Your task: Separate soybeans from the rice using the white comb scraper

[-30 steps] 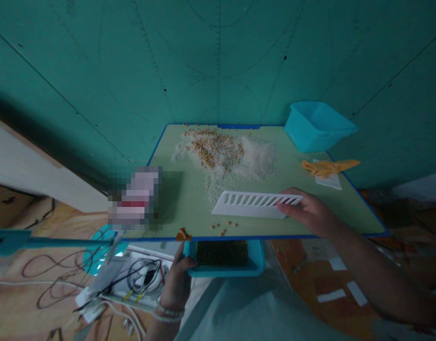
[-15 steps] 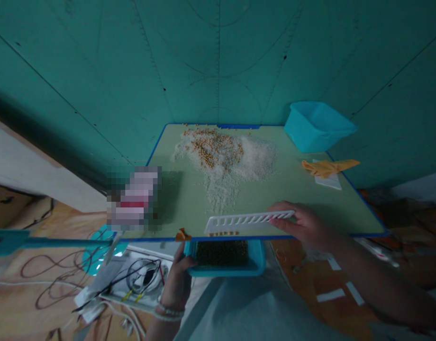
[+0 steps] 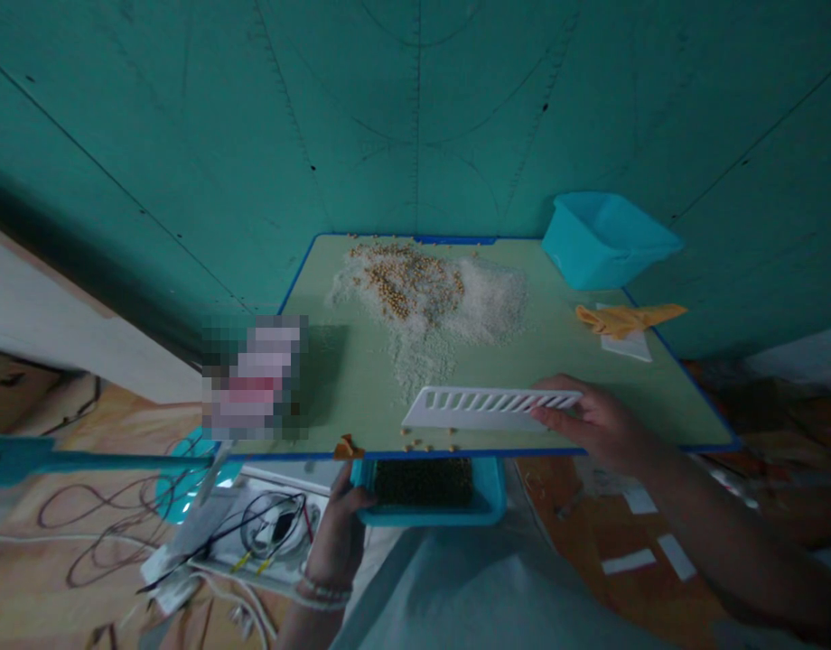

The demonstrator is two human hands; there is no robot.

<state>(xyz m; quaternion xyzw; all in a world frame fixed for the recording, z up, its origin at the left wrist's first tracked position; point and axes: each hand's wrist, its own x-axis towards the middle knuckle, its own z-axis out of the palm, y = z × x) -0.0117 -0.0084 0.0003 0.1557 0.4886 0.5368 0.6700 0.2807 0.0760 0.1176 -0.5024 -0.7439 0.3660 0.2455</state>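
Note:
My right hand (image 3: pixel 588 424) grips one end of a white slotted plastic strip (image 3: pixel 476 418), held on edge just above the near part of the pale green table (image 3: pixel 348 384). Several soybeans (image 3: pixel 419 446) lie between the strip and the table's blue front edge. Below that edge, my left hand (image 3: pixel 344 515) is closed on the left rim of a blue basin (image 3: pixel 490 515) with a dark mass (image 3: pixel 424 482) inside. Farther back spreads a pile of soybeans (image 3: pixel 395 293) mixed with white grains (image 3: pixel 493 302), a tail of grains trailing toward the strip.
At the back right corner stands a blue tub (image 3: pixel 605 244). An orange cloth (image 3: pixel 629 319) lies over a white sheet near the right edge. A blurred pinkish object (image 3: pixel 259 379) stands at the left edge, and an orange scrap (image 3: pixel 348 447) sits at the front edge. Cables lie at lower left.
My right hand has moved the strip slightly away from the front edge and to the right, leaving soybeans scattered near the edge. My left hand and the basin have stayed put.

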